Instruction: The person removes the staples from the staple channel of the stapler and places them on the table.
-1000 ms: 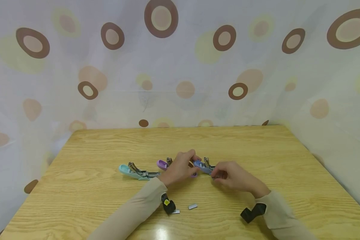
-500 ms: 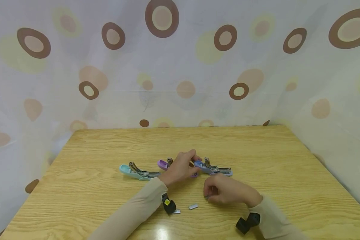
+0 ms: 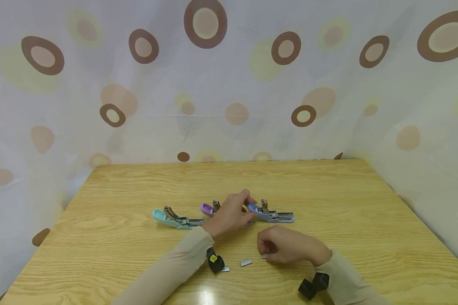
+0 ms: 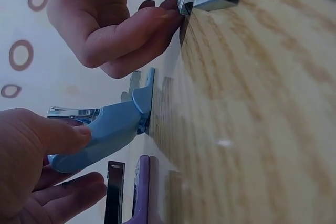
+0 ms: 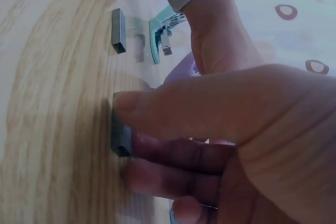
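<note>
My left hand (image 3: 230,214) holds the blue stapler (image 3: 278,217) by its folded-back cover, thumb on one side and fingers on the other, as the left wrist view shows. The stapler lies opened on the table, its staple channel pointing right. Nearer to me, my right hand (image 3: 290,245) pinches a strip of staples (image 5: 121,135) low at the tabletop, between thumb and fingertips. Most of that strip is hidden by the fingers in the head view. A second staple strip (image 3: 246,262) lies just left of it.
Left of the blue stapler are an opened purple stapler (image 3: 206,209), partly behind my left hand, and an opened mint stapler (image 3: 162,216). Another staple strip (image 3: 225,269) lies beside the left wrist camera (image 3: 216,263). Patterned cloth (image 3: 236,140) hangs behind the wooden table (image 3: 137,182).
My right hand has drawn back from the blue stapler's channel end toward me, down to the staple strip on the table. My left hand stays in place.
</note>
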